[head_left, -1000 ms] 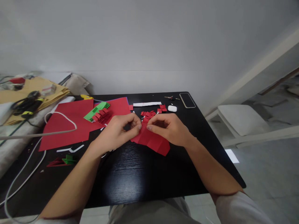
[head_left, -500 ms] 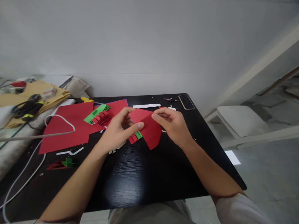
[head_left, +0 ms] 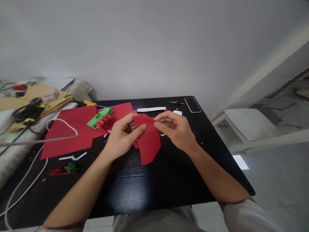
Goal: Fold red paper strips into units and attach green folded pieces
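A creased piece of red paper [head_left: 149, 145] is held up over the table between both hands. My left hand [head_left: 123, 133] pinches its left side, thumb on the near face and fingers behind. On the upper right edge, my right hand [head_left: 175, 129] is closed with thumb and fingertips on the paper. Behind the paper, a bit of another red folded piece shows by the left hand, mostly hidden. To the left lie a green folded paper [head_left: 100, 117] and a red pleated paper strip [head_left: 105, 122].
Large red sheets [head_left: 70, 132] cover the table's left part, with white paper scraps [head_left: 73, 157] nearby. A red-and-green folded piece [head_left: 65, 169] lies in front. A white cable [head_left: 36, 141] loops at left. A phone [head_left: 192, 105] and keys [head_left: 177, 103] lie at the back right.
The red paper has turned so its lower end points more straight down and sits further left. Both hands keep hold; the right has shifted slightly left. The green-and-red piece behind is now more covered.
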Demonstrator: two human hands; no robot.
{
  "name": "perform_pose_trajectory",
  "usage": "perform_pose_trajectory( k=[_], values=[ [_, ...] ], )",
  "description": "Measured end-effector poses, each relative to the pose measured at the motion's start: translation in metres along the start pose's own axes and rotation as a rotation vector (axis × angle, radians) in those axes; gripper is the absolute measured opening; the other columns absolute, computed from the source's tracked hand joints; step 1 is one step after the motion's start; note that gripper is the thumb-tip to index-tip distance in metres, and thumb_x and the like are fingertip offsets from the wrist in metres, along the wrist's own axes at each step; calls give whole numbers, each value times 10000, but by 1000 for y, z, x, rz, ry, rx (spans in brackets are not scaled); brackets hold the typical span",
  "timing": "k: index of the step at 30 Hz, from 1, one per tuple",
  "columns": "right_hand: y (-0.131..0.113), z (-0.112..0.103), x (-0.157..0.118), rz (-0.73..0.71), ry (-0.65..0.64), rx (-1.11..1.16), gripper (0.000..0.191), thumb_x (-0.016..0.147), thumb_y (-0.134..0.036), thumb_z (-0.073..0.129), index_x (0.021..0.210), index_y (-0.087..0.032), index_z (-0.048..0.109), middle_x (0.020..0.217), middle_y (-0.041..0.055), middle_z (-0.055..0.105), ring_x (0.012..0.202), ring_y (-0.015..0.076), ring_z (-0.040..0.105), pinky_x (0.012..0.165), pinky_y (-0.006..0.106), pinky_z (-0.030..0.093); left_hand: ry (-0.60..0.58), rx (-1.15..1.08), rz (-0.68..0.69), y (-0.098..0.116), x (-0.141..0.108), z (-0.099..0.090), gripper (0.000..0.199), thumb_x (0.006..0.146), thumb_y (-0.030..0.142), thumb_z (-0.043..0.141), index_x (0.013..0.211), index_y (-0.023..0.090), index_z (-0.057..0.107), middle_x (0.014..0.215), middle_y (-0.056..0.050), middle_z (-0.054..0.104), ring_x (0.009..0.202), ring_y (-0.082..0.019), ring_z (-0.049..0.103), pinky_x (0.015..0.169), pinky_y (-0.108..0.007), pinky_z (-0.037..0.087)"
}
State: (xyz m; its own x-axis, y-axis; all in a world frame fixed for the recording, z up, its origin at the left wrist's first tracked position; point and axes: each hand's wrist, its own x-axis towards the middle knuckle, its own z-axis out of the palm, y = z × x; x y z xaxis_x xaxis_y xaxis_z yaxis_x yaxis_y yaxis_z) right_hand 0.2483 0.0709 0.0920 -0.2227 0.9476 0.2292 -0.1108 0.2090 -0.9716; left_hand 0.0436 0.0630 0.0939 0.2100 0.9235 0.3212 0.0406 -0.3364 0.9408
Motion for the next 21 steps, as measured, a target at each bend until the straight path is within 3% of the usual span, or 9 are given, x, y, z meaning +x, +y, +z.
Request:
perform_pose_trajectory(
  k=[4, 9, 15, 18, 21],
  values=[
    [0, -1, 0, -9, 13, 8, 105, 849, -276, 807, 908, -224, 739, 837, 4, 757, 755, 146, 725, 692, 282, 608, 19, 86, 32, 2, -1, -4, 136, 913, 226, 744, 1047, 226, 764, 743, 15, 704, 591, -94, 601, 529, -190, 456],
    [-4, -1, 0, -23, 20, 32, 14, 862, -233, 757, 864, -230, 770, 839, 6, 763, 765, 155, 729, 720, 310, 631, 10, 106, 97, 1, 0, -7, 106, 950, 218, 685, 989, 232, 783, 930, -39, 764, 741, -130, 674, 599, -227, 496],
    [-8, -1, -3, -52, 41, -9, 51, 869, -249, 747, 903, -226, 778, 861, 19, 767, 777, 159, 719, 723, 311, 618, 0, 213, 156, -2, -2, -8, 194, 975, 142, 599, 963, 237, 768, 909, -34, 751, 819, -156, 693, 637, -251, 507],
    [-8, 1, -4, -24, 65, 42, 196, 849, -327, 817, 1005, -235, 743, 872, 15, 771, 783, 160, 734, 720, 299, 618, -28, 285, 229, -2, -3, -9, 215, 983, 116, 569, 1000, 232, 749, 952, -36, 756, 854, -156, 696, 699, -266, 528],
    [-7, 2, -4, 22, 45, 22, 261, 811, -387, 867, 978, -219, 756, 886, 33, 795, 834, 181, 765, 799, 322, 636, -88, 355, 321, -1, -3, -11, 246, 995, 99, 523, 1046, 224, 728, 997, -44, 754, 905, -160, 701, 792, -291, 547]
  ],
)
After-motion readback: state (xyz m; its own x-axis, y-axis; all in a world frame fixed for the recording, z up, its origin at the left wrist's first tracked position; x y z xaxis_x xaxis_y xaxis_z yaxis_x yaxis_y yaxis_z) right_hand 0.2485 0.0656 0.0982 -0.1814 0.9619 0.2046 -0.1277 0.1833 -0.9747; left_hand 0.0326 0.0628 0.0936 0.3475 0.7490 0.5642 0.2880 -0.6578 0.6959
